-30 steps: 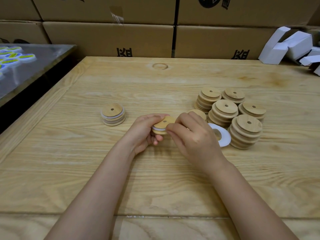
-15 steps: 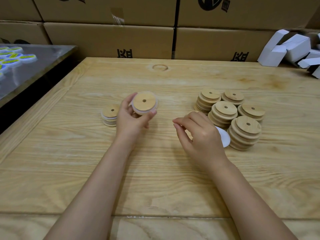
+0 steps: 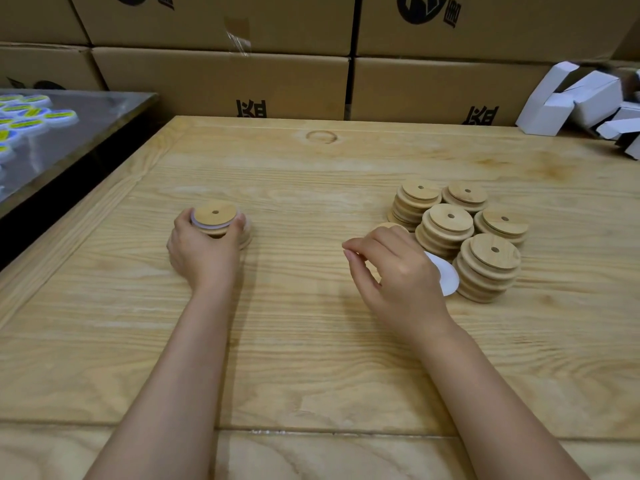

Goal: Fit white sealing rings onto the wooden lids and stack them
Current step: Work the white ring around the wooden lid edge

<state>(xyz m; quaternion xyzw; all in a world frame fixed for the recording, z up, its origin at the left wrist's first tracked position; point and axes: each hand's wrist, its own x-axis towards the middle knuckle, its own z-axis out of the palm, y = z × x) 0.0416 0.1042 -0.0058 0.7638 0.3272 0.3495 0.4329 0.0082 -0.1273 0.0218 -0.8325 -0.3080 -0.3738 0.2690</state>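
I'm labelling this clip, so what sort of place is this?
Likely a packing or assembly workshop: cardboard cartons stacked behind the wooden table, stacks of wooden lids on it, white boxes at its far corner.

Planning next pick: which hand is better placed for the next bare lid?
Likely right. The right hand is beside the bare lid stacks and white ring; the left hand grips the ringed lid.
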